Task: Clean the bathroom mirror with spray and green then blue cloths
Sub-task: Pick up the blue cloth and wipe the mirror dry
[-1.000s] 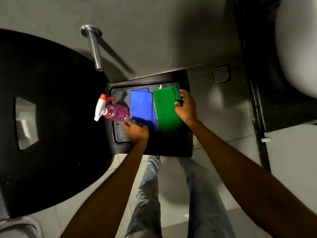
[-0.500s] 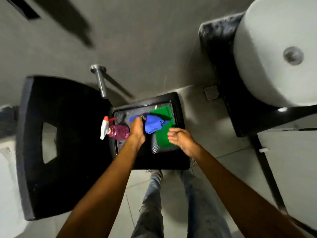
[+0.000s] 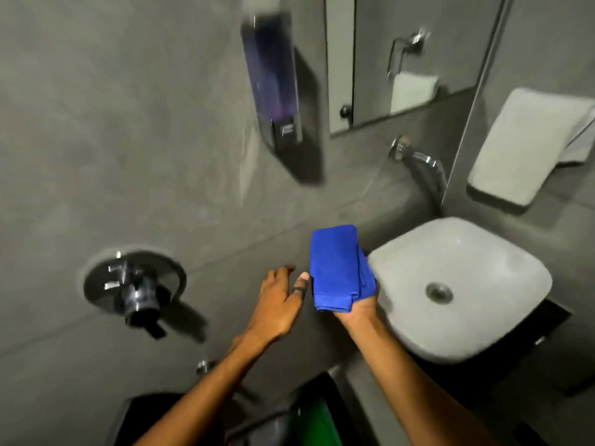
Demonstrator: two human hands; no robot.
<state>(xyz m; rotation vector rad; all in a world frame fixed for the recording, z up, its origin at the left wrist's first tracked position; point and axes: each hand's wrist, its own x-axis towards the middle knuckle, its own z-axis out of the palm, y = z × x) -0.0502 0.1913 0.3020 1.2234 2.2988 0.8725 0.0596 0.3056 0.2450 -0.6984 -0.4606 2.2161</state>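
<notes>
The right hand gripped the folded blue cloth, long axis pointing far; the mirror lay up, far right, and the left hand hung open just beside.

Bathroom, small and grey-walled. Evidence: white vessel basin with a drain, sitting on a dark vanity; chrome wall spout above it; wall mirror reflecting a towel ring; folded white towel hanging at right. Wall-mounted soap dispenser with dark blue liquid, blurred. Round chrome mixer valve on the wall at left, probably a shower control. Looks like a hotel or home.
</notes>
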